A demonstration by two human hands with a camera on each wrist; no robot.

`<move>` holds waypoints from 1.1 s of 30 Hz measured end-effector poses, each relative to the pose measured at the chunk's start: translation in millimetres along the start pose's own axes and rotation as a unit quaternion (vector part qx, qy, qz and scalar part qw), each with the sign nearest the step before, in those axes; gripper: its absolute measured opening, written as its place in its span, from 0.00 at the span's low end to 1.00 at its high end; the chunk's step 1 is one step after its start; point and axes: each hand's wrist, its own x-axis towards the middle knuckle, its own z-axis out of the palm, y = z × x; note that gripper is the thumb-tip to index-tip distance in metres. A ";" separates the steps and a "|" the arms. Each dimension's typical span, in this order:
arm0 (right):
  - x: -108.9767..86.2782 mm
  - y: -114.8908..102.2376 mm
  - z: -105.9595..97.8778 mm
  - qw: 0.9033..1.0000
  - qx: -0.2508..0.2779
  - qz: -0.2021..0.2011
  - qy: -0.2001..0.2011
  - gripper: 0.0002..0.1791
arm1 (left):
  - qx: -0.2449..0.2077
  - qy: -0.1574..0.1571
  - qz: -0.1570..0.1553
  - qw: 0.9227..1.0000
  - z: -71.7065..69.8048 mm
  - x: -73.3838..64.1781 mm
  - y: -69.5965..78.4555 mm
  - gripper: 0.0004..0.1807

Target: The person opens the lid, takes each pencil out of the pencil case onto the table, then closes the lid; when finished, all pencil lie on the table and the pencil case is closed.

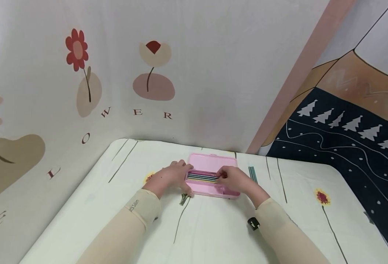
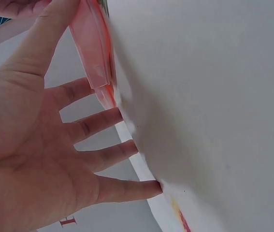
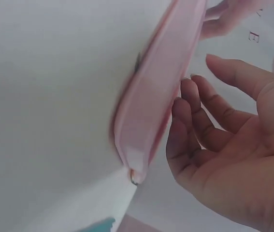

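Note:
A pink pencil case [image 1: 212, 161] lies with its lid folded back on the white cloth. Several dark pencils [image 1: 200, 178] and a yellowish one lie lengthwise in its tray. My left hand [image 1: 174, 176] braces the case's left end; in the left wrist view its fingers [image 2: 105, 157] are straight and spread, and the thumb reaches along the case's side. Over the right part of the tray is my right hand [image 1: 233, 178]. Its fingers [image 3: 214, 104] bend loosely in the right wrist view, thumb apart, and I see nothing held. The fingertips reach behind the case's edge there.
A few teal pencils [image 1: 252, 174] lie on the cloth [image 1: 213, 227] just right of the case. A small black object [image 1: 254, 223] shows by the right cuff. Printed fabric walls [image 1: 213, 73] rise behind and to the left.

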 end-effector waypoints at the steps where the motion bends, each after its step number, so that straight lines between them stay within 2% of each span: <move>1: 1.2 -0.8 1.5 1.000 0.002 -0.002 -0.003 0.07 | -0.001 0.000 -0.001 1.000 -0.3 -0.6 0.2 0.62; 7: 6.4 -4.0 9.0 1.000 0.005 0.001 -0.017 0.06 | -0.002 0.003 0.006 1.000 -0.7 -3.3 0.3 0.61; 17: 10.6 -4.4 14.6 0.999 0.011 0.003 -0.031 0.04 | 0.005 0.002 0.012 1.000 -0.4 -0.1 -0.6 0.62; 24: 11.4 -7.2 15.7 0.999 0.019 0.003 -0.040 0.04 | 0.006 0.003 0.015 1.000 -0.6 -0.1 -1.1 0.62; 33: 13.1 -8.6 15.0 0.998 0.003 -0.003 -0.058 0.03 | 0.014 0.000 0.020 1.000 -0.6 -1.1 -0.8 0.62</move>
